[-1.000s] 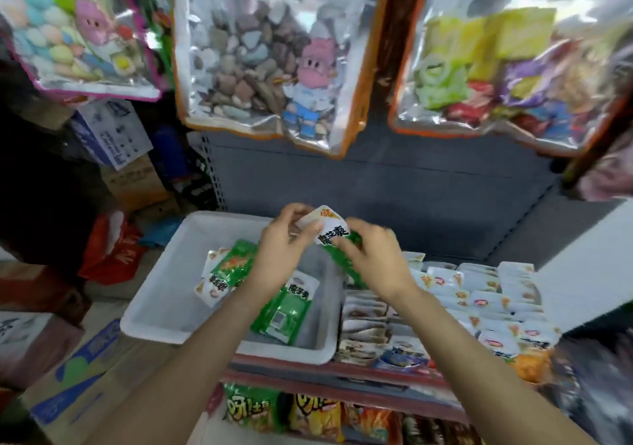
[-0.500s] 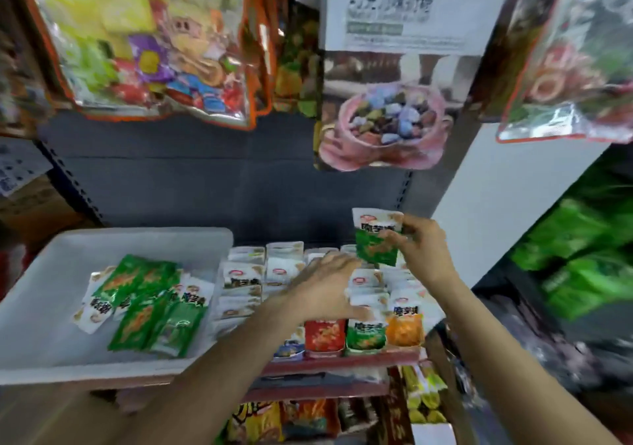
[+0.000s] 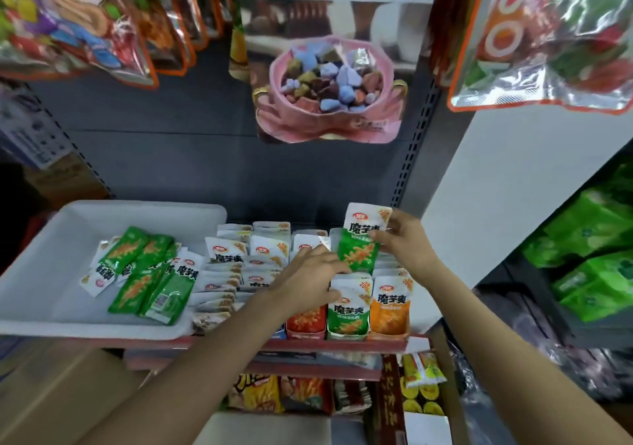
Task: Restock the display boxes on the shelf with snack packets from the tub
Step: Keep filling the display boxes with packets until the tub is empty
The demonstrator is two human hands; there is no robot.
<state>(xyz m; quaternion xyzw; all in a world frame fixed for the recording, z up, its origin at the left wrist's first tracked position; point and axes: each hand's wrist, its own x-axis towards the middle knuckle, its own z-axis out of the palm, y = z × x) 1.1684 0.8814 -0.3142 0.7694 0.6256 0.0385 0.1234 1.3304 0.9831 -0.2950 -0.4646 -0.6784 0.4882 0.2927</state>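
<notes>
Hanging bags (image 3: 78,23) of mixed sweets occupy the upper left. A further bag (image 3: 548,33), orange-edged, hangs at upper right. A poster (image 3: 329,88) showing a pink bowl of coloured stones hangs at centre on the grey back panel (image 3: 164,157). Green packs (image 3: 596,256) are stacked at right. Yellow packets (image 3: 257,393) fill the lower shelf. A cardboard box (image 3: 58,386) stands lower left.

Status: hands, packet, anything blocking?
Right hand pinches green packet above display boxes. Left hand flat on packed rows. Tub still stocked. Nothing blocking.
</notes>
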